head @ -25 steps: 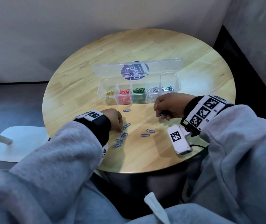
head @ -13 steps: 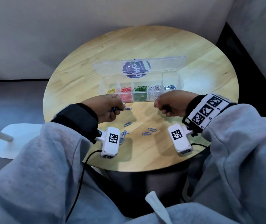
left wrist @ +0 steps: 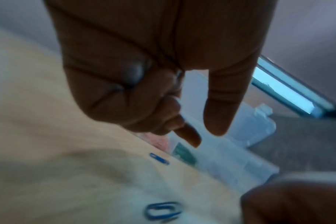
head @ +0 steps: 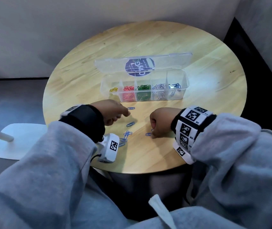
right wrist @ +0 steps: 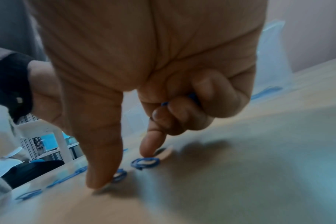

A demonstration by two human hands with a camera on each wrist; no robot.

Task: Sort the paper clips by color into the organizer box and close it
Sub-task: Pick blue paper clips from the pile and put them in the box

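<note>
The clear organizer box (head: 185,85) stands open mid-table with its lid (head: 173,61) folded back; yellow, red, green, white and blue clips fill separate compartments. Loose blue paper clips (head: 127,134) lie on the wood in front. My left hand (head: 127,114) reaches toward a single blue clip (head: 130,108) near the box. Its thumb and forefinger are apart (left wrist: 205,136) and its other fingers curl into the palm, hiding their contents. My right hand (head: 152,135) presses thumb and forefinger (right wrist: 123,169) onto the table beside two clips (right wrist: 145,162). Its curled fingers hold blue clips (right wrist: 192,97).
The round wooden table (head: 206,104) ends close to my lap, and the clips lie near that front edge. A white lamp base (head: 16,141) sits on the floor at the left. A wrist camera (head: 111,149) hangs by the clip cluster.
My left hand lifted a blue clip from the cluster, then moved forward toward the clip by the box. My right hand came down from the box front onto the table beside two clips.
</note>
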